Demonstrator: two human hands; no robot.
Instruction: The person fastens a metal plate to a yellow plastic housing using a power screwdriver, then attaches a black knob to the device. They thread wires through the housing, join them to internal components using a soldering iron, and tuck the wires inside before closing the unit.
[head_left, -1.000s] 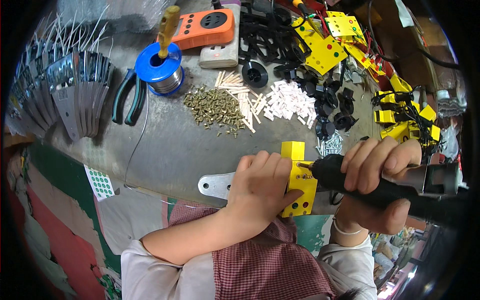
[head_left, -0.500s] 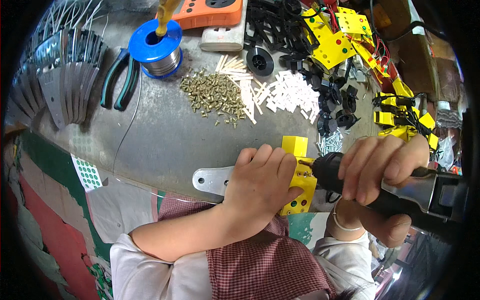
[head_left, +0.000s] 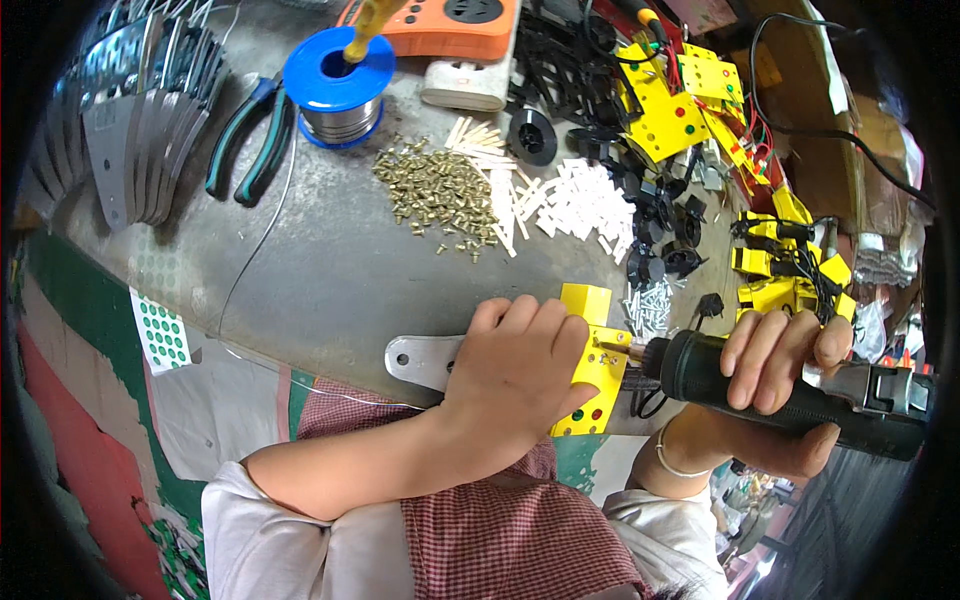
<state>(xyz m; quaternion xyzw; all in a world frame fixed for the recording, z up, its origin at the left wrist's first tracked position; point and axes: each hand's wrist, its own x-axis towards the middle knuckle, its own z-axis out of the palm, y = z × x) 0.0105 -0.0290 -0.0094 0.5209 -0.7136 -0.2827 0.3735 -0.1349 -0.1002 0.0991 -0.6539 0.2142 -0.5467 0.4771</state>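
Near the table's front edge, my left hand (head_left: 515, 370) is closed over a bright yellow box (head_left: 602, 345) and presses it down, thumb along the near side. A grey metal plate with a rounded, holed end (head_left: 418, 358) sticks out to the left from under this hand. My right hand (head_left: 780, 375) is wrapped round a black power screwdriver (head_left: 700, 368) lying nearly level. Its bit reaches left to the screws on the yellow box's face; whether it sits in a screw head I cannot tell. Red and green round parts show at the box's near end.
Beyond my hands lie piles of brass screws (head_left: 435, 195), white plastic pieces (head_left: 585, 205) and silver screws (head_left: 650, 308). A blue solder spool (head_left: 338, 70), pliers (head_left: 250, 140) and stacked metal plates (head_left: 130, 140) stand at the left. Black parts, wired yellow boxes (head_left: 665, 115) and cables crowd the right.
The screwdriver has drawn slightly right and toward me, so more of its bit shows beside the yellow box. My left hand keeps its hold, and the whole view has shifted a little.
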